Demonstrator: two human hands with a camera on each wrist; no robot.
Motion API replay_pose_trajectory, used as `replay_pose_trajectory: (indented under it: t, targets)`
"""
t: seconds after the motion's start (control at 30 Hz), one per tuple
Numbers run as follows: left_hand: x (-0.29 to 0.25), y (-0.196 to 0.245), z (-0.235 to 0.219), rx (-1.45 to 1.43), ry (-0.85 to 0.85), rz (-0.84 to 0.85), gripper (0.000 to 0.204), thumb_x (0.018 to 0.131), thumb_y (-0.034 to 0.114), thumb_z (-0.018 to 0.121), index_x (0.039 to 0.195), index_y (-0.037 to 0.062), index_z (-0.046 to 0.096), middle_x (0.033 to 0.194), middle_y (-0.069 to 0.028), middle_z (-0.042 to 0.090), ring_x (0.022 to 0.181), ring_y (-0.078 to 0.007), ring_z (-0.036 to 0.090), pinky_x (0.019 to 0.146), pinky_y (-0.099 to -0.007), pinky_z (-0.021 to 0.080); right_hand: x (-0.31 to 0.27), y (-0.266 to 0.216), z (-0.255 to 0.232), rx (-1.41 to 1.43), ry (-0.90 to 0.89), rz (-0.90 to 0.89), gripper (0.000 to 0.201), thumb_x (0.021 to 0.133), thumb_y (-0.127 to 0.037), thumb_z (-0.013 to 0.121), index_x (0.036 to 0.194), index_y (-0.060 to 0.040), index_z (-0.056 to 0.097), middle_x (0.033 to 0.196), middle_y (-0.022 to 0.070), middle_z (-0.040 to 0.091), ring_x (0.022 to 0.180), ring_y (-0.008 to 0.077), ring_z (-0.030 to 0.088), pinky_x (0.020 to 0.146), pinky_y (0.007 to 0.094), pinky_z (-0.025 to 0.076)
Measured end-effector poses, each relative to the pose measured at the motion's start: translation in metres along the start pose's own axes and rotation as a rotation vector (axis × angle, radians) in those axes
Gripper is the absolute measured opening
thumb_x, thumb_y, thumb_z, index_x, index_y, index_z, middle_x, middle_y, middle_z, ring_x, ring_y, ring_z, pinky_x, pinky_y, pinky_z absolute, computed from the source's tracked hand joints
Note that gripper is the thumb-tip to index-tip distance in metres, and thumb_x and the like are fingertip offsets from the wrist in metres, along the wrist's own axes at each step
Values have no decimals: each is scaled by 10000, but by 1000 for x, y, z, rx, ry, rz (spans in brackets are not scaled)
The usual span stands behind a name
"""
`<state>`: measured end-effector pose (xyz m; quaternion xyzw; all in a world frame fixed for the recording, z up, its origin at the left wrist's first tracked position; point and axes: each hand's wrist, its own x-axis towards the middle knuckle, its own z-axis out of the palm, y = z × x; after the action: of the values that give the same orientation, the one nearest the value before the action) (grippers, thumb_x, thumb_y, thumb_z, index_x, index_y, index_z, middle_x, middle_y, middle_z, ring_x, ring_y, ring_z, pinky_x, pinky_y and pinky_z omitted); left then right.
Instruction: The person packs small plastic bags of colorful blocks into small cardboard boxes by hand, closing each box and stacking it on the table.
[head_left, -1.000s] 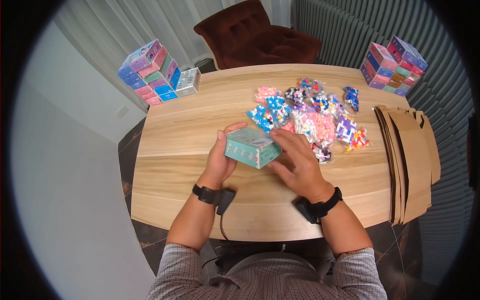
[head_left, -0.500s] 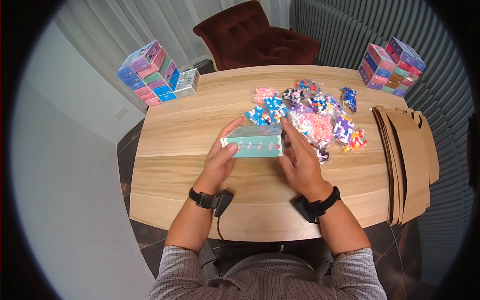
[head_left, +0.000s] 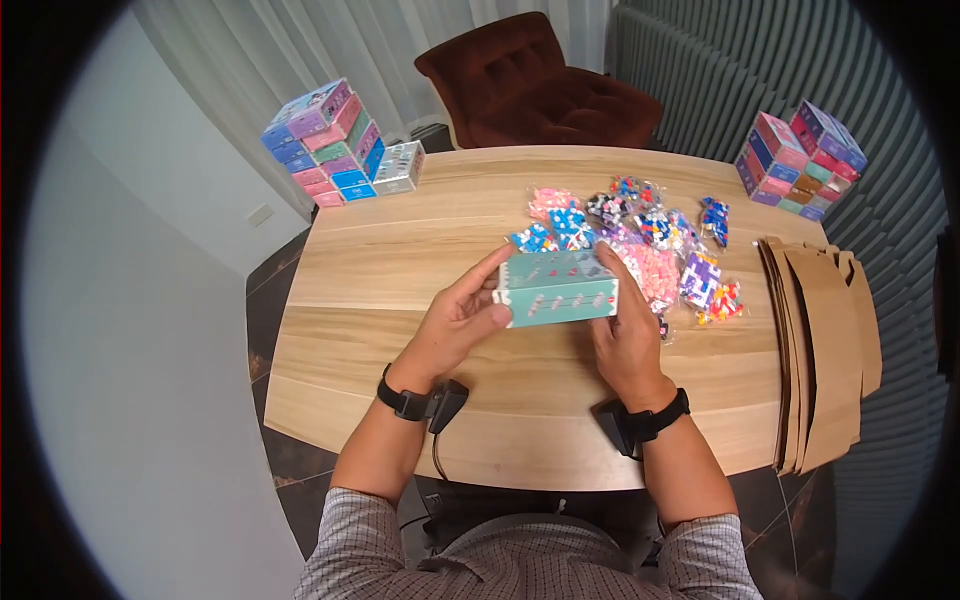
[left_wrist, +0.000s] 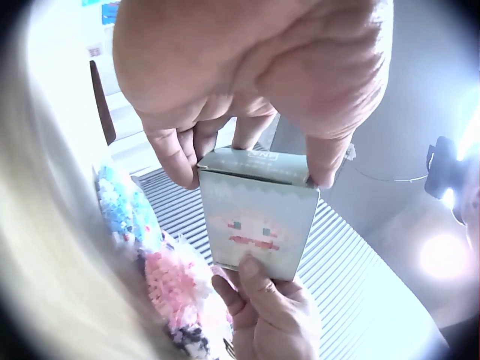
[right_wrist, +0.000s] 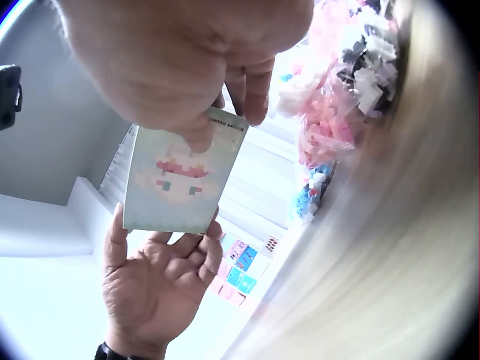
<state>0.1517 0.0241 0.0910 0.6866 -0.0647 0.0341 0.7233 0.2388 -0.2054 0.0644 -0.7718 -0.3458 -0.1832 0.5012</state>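
Observation:
A small mint-green cardboard box point(head_left: 558, 300) is held up above the table between both hands. My left hand point(head_left: 447, 328) grips its left end, thumb on the near side and fingers behind. On the right end, my right hand point(head_left: 630, 340) pinches it between thumb and fingers. The left wrist view shows a pixel face printed on a broad side of the box point(left_wrist: 259, 221), with the right thumb pressed on that side. In the right wrist view the left hand point(right_wrist: 161, 292) supports the opposite end of the box point(right_wrist: 180, 180).
Several clear bags of colourful building bricks point(head_left: 650, 270) lie beyond the box. Stacks of small boxes stand at the back left point(head_left: 325, 145) and back right point(head_left: 800, 160). Flattened brown cardboard point(head_left: 820, 350) lies along the right edge of the wooden table point(head_left: 380, 260). A brown chair point(head_left: 540, 90) stands behind.
The box has turned from corner-on to showing its long printed side towards me, and both hands have shifted with it, lately a little to the right. The head view has moved slightly too.

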Motion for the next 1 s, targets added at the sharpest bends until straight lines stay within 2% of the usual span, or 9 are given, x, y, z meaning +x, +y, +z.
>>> replay_pose_trajectory:
  t: [0.17, 0.27, 0.37, 0.47, 0.57, 0.67, 0.77, 0.87, 1.0]
  targets:
    - [7, 5, -4, -81, -27, -65, 862, 931, 62, 800, 1644, -17, 322, 1605, -127, 474, 1474, -210, 461, 1220, -347, 349, 1, 1, -2, -25, 16, 15, 662, 851, 138, 655, 1486, 16, 516, 1468, 242, 596, 1346, 414, 586, 1132, 459, 476]
    - [9, 9, -8, -162, -101, -163, 858, 912, -28, 784, 1641, -13, 332, 1617, -123, 459, 1471, -207, 468, 1208, -344, 380, 2, -2, -4, -98, 3, -17, 690, 839, 140, 665, 1497, 13, 502, 1483, 235, 582, 1359, 408, 571, 1148, 465, 458]
    - [12, 22, -13, -155, -86, -255, 854, 892, -85, 773, 1631, -12, 353, 1619, -121, 456, 1462, -195, 477, 1179, -335, 424, 3, -3, -3, -128, 20, -84, 705, 834, 143, 671, 1504, 26, 487, 1490, 247, 566, 1359, 422, 560, 1149, 475, 451]
    - [21, 24, -22, -126, -8, -196, 817, 902, -27, 786, 1612, -21, 382, 1569, -128, 517, 1424, -185, 518, 1143, -318, 459, 1, -3, 0, -89, 99, -107, 680, 862, 134, 677, 1507, 50, 476, 1489, 281, 533, 1351, 453, 548, 1132, 480, 456]
    - [47, 12, -52, 76, 302, -91, 807, 893, 86, 834, 1576, -48, 424, 1466, -132, 605, 1297, -174, 610, 1071, -310, 501, 0, -2, 2, -68, 161, -94, 647, 886, 118, 680, 1500, 45, 489, 1495, 289, 512, 1352, 447, 544, 1122, 470, 461]
    - [87, -24, -118, 539, 696, -61, 867, 855, 257, 887, 1528, -86, 461, 1296, -146, 676, 1092, -182, 670, 966, -325, 533, -1, -1, 2, -88, 127, -97, 608, 893, 118, 667, 1477, 35, 518, 1466, 285, 517, 1333, 433, 551, 1107, 467, 471]
    - [123, -55, -179, 898, 1007, 113, 877, 828, 342, 897, 1461, -118, 501, 1219, -211, 663, 1087, -272, 636, 960, -392, 518, -1, 0, 3, -112, 114, -114, 600, 889, 122, 660, 1467, 29, 529, 1440, 274, 533, 1311, 426, 562, 1095, 468, 477]
    - [141, -58, -190, 1176, 1155, 193, 861, 815, 391, 890, 1400, -125, 529, 1237, -297, 624, 1217, -387, 558, 1038, -453, 479, -2, 2, 3, -109, 101, -101, 591, 883, 124, 656, 1454, 27, 540, 1422, 273, 539, 1293, 428, 568, 1085, 472, 481]
    - [161, -61, -198, 1027, 1230, 104, 804, 807, 308, 899, 1396, -76, 508, 1328, -322, 561, 1302, -444, 477, 1114, -497, 415, -2, 2, 1, -114, 88, -80, 577, 874, 128, 658, 1433, 26, 553, 1403, 282, 542, 1277, 437, 573, 1063, 471, 497]
